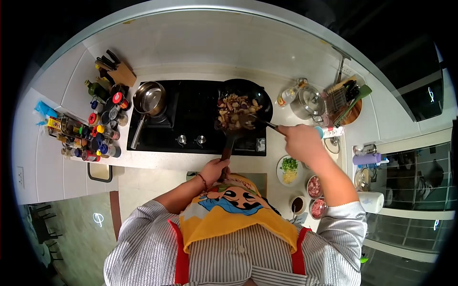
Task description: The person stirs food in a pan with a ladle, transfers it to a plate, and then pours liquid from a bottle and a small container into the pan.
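Note:
A black wok [264, 93] stands on the right side of the black stove, holding browned, chopped food [236, 107]. My left hand [214, 171] is wrapped round the wok's dark handle [228, 148], which points toward my body. From the right, my right hand [301, 142] grips a spatula [272, 125] whose far end is in the food; its blade is partly hidden there. On the left of the stove sits a steel saucepan [150, 97] with its handle toward me.
Bottles and jars [102, 128] crowd the left counter, beside a knife block [122, 75]. To the right are a steel pot [309, 101], a plate of chopped greens [289, 164], bowls of raw meat [314, 186] and a bowl of dark sauce [297, 205].

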Demonstrator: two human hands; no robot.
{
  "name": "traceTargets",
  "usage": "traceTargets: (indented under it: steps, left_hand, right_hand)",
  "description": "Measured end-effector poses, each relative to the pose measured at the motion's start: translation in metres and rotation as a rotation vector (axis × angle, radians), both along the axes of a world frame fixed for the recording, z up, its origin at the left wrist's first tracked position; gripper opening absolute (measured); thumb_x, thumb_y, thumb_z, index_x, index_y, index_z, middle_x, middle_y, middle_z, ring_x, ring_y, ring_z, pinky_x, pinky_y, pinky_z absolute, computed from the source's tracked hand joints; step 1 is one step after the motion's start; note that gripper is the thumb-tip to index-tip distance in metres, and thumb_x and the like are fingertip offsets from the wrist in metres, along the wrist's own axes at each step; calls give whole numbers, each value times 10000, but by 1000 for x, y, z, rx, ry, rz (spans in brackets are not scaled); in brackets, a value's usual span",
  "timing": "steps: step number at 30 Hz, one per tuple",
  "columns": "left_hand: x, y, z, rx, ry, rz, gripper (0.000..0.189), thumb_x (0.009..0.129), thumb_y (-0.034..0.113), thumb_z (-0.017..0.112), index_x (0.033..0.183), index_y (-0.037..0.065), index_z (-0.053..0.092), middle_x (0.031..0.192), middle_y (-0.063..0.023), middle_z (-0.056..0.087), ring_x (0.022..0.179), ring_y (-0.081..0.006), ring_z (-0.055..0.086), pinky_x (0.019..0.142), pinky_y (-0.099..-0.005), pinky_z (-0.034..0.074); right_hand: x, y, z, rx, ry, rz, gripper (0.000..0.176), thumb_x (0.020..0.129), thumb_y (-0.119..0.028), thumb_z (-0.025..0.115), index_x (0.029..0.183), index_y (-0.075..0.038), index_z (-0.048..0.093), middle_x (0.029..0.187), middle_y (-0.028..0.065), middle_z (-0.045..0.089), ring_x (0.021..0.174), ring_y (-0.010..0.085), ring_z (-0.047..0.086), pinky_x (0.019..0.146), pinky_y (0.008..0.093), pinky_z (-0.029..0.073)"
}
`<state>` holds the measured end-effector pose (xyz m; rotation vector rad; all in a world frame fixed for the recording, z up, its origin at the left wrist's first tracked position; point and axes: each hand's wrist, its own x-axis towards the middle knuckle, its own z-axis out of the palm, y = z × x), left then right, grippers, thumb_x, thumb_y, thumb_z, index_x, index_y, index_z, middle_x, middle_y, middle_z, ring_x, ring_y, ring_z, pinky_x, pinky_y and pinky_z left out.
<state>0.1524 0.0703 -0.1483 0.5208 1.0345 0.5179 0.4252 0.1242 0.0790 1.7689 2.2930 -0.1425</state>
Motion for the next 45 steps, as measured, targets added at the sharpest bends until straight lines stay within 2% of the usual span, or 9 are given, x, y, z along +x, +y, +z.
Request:
traceTargets:
  steps: [7, 12, 14, 20, 28, 32, 38, 41, 45]
  left_hand:
    - [0, 0, 4, 2, 12, 6, 264, 1007, 301, 636, 1006, 42, 590, 803, -69, 647, 656, -171, 624, 594, -320, 524]
    - [1, -1, 7, 19, 29, 9, 257, 1014, 292, 623, 983, 39, 590, 786, -65, 639, 650, -165, 616, 605, -315, 528]
    - [2, -2, -4, 42, 33, 14, 260, 1020, 286, 608, 953, 36, 585, 768, -60, 625, 648, -162, 610, 614, -314, 528]
    - [4, -5, -2, 95, 49, 6, 295, 1031, 294, 587, 917, 23, 576, 745, -63, 608, 641, -166, 597, 617, -310, 525]
    - [3, -6, -11, 146, 48, -7, 325, 1036, 314, 586, 920, 10, 589, 760, -63, 614, 666, -168, 605, 640, -307, 519]
    - [5, -7, -14, 156, 60, -23, 322, 1034, 311, 589, 921, 10, 598, 771, -65, 631, 671, -166, 615, 644, -304, 521]
    - [4, -6, -5, 134, 34, -14, 317, 1035, 296, 585, 900, 10, 600, 739, -76, 629, 641, -165, 613, 630, -308, 528]
    - [7, -7, -5, 111, 27, -2, 314, 1038, 291, 581, 889, 15, 597, 726, -76, 621, 632, -163, 610, 618, -310, 528]
    - [8, -8, -4, 63, 31, 31, 303, 1039, 291, 578, 899, 23, 593, 749, -72, 622, 643, -161, 611, 603, -309, 528]
  right_hand:
    - [-4, 20, -98, 44, 357, -181, 437, 929, -119, 570, 1359, -170, 633, 914, 271, 700, 854, 447, 678, 783, 533, 553]
    - [19, 3, -67, 70, 450, -92, 391, 930, -122, 563, 1308, -149, 659, 917, 251, 710, 861, 443, 679, 796, 523, 553]
    - [24, 5, -57, 97, 440, -210, 383, 926, -116, 563, 1292, -149, 670, 915, 262, 704, 868, 444, 680, 798, 521, 553]
    - [11, 28, -137, 176, 598, -203, 413, 910, -111, 586, 1314, -149, 662, 985, 250, 710, 918, 458, 672, 839, 523, 550]
    - [5, -16, 6, 29, 259, -79, 439, 898, -108, 608, 1327, -176, 669, 907, 230, 717, 849, 416, 687, 773, 494, 564]
    - [3, -9, -21, 6, 156, -20, 444, 901, -121, 605, 1334, -195, 666, 883, 215, 722, 831, 408, 691, 756, 496, 562]
    - [21, 19, -64, 213, 318, -145, 406, 914, -138, 592, 1315, -143, 654, 898, 228, 721, 849, 420, 691, 764, 519, 558]
    - [22, 43, -112, 156, 352, -227, 420, 921, -140, 580, 1337, -164, 635, 926, 248, 713, 873, 434, 684, 790, 535, 556]
    - [11, 27, -115, 88, 439, -135, 432, 940, -144, 585, 1367, -195, 626, 962, 239, 716, 888, 443, 679, 811, 525, 554]
